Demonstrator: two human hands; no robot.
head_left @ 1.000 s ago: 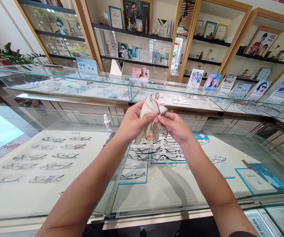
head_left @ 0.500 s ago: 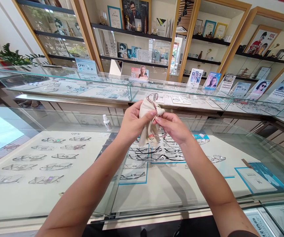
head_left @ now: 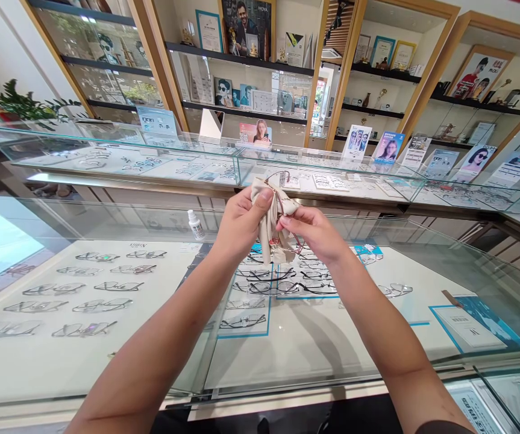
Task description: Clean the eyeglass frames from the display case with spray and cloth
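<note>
Along the back wall, wood-edged shelving [head_left: 158,60] spans the view, its dark shelves lined with framed pictures, certificates and small ornaments. In front of it runs a far display counter [head_left: 151,182], glass-topped, with spectacles laid out inside. Closest to the person is a near glass case [head_left: 282,367] with a pale floor, over which both bare forearms reach. At the far left, a leafy plant [head_left: 20,99] spreads its green fronds. Several upright placards [head_left: 386,147] line the far counter. Inside the near case, toward the right, lies a blue-edged card [head_left: 470,328].

Above the near case, at the middle of the view, the left hand [head_left: 244,218] pinches a beige cloth [head_left: 266,232], its thumb pressed flat on the front and its fingers curled behind. The right hand [head_left: 314,229] faces it, thumb and forefinger pressed together on the bunched right edge of the cloth. The cloth hangs in folds below both grips, wrapped about reddish-brown eyeglasses [head_left: 297,243]; a thin curved part shows above the cloth and another below the right fingers, while the lenses are mostly hidden. Dark spectacle frames [head_left: 278,287] lie in rows beneath. Left of the left hand stands a small white bottle [head_left: 195,224].
</note>
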